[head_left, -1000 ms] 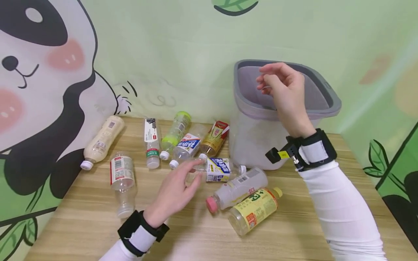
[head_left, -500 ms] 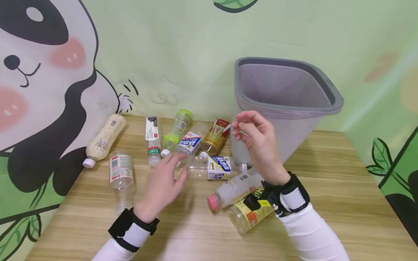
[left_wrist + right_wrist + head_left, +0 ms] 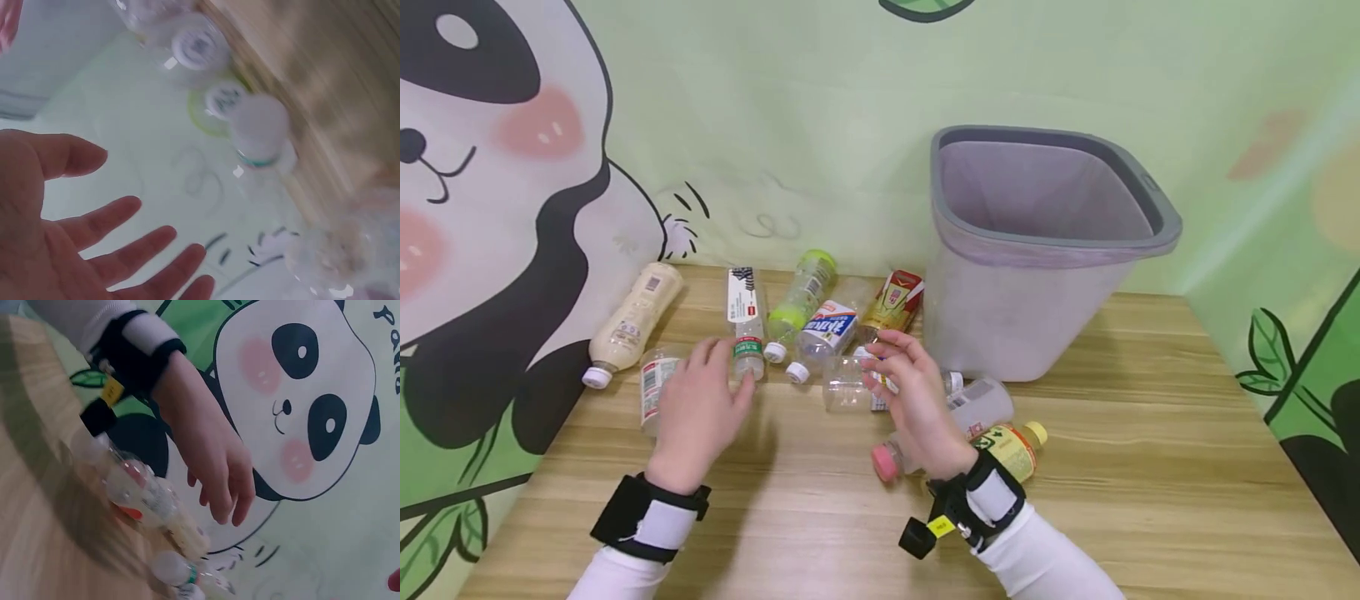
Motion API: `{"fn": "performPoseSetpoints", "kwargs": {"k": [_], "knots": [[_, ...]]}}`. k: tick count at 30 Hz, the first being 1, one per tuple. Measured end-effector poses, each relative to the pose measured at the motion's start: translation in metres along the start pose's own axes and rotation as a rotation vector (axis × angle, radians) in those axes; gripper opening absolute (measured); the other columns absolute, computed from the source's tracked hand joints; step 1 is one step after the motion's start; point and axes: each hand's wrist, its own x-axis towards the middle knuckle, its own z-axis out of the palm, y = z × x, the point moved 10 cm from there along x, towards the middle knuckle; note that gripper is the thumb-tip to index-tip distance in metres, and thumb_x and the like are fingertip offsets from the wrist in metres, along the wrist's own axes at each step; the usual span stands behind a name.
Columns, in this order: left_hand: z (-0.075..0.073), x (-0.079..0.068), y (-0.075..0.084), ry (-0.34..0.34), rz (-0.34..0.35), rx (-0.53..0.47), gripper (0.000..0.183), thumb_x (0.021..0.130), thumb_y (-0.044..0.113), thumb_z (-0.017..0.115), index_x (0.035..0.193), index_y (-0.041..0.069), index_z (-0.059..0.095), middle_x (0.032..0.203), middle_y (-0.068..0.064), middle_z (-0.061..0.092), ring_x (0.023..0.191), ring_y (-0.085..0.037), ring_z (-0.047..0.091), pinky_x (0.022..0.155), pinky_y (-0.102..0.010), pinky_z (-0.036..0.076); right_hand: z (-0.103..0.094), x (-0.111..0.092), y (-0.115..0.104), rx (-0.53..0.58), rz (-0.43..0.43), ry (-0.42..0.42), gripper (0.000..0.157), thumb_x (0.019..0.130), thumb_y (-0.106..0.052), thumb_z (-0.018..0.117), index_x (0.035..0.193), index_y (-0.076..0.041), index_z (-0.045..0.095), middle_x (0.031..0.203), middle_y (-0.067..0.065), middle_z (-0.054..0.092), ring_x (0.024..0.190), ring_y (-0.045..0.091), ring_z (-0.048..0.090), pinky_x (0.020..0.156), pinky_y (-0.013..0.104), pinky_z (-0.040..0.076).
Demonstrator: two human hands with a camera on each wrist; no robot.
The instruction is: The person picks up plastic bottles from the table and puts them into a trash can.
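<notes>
Left hand (image 3: 700, 408) (fingers spread) and right hand (image 3: 919, 404) — fingers loosely bent — hung apart near bottles (image 3: 829, 331) on the desk (image 3: 1150, 492).

1. Blue label (image 3: 832, 325) on a clear bottle (image 3: 815, 349), left of the grey bin (image 3: 1000, 317): large white Chinese characters, apparently 补水啦.
2. Red-and-gold bottle (image 3: 892, 305), just left of the bin: emblem and small lettering, illegible.
3. Yellow label (image 3: 1009, 454) on a yellow-capped bottle (image 3: 1035, 433), in front of the bin: dark-green Chinese character, not clearly readable.
4. Pink-capped bottle (image 3: 992, 402), in front of the bin: barcode (image 3: 961, 401) and red characters, partly covered.
5. Slim bottle (image 3: 747, 332), farther left of the bin: white label (image 3: 742, 293) with a red block; green band (image 3: 747, 347) with print too small to read.
6. Cream bottle (image 3: 635, 321), well left of the bin: barcode; print, illegible.
7. Backdrop panda (image 3: 250, 387), well left of the bin: adjacent lettering (image 3: 389, 328) opens with "P"; the remainder is unclear.
</notes>
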Motion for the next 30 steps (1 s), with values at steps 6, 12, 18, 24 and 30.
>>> {"fn": "performPoseSetpoints", "kwargs": {"k": [6, 12, 18, 24, 30], "knots": [[0.007, -0.005, -0.040, -0.138, -0.154, 0.071, 0.055, 0.088, 0.028, 0.058, 0.131, -0.003, 0.045, 0.130, -0.034, 0.042, 0.107, -0.057, 0.041, 0.079, -0.071, 0.039, 0.002, -0.004, 0.027, 0.067, 0.073, 0.046, 0.035, 0.093, -0.003, 0.043, 0.128, -0.001, 0.040, 0.115, 0.013, 0.050, 0.106, 0.024, 0.050, 0.101, 0.044, 0.041], [0.016, -0.014, -0.068, -0.244, -0.262, 0.091, 0.061, 0.089, 0.030, 0.056, 0.137, -0.001, 0.037, 0.135, -0.039, 0.029, 0.108, -0.064, 0.035, 0.078, -0.076, 0.035, 0.003, -0.008, 0.038, 0.090, 0.109, 0.072, 0.038, 0.092, -0.003, 0.044, 0.130, -0.002, 0.038, 0.120, 0.015, 0.047, 0.109, 0.025, 0.049, 0.101, 0.044, 0.040], [0.020, -0.019, -0.081, -0.317, -0.305, 0.061, 0.067, 0.088, 0.031, 0.057, 0.140, 0.000, 0.029, 0.127, -0.043, 0.030, 0.093, -0.063, 0.044, 0.068, -0.070, 0.042, 0.005, -0.010, 0.043, 0.133, 0.137, 0.085, 0.041, 0.092, 0.000, 0.042, 0.132, 0.000, 0.037, 0.123, 0.016, 0.046, 0.104, 0.022, 0.050, 0.102, 0.045, 0.040], [0.031, -0.025, -0.089, -0.433, -0.331, 0.053, 0.079, 0.086, 0.030, 0.062, 0.145, -0.002, 0.022, 0.116, -0.044, 0.034, 0.088, -0.059, 0.048, 0.063, -0.063, 0.045, 0.006, -0.010, 0.046, 0.139, 0.166, 0.076, 0.043, 0.092, -0.001, 0.041, 0.135, 0.000, 0.035, 0.120, 0.015, 0.047, 0.104, 0.021, 0.050, 0.103, 0.044, 0.039], [0.041, -0.033, -0.091, -0.512, -0.332, 0.029, 0.083, 0.083, 0.026, 0.065, 0.146, -0.001, 0.017, 0.116, -0.044, 0.032, 0.079, -0.056, 0.050, 0.059, -0.060, 0.046, 0.006, -0.009, 0.047, 0.143, 0.174, 0.079, 0.043, 0.092, -0.001, 0.041, 0.135, 0.000, 0.036, 0.117, 0.014, 0.049, 0.103, 0.021, 0.051, 0.102, 0.044, 0.040]]}}
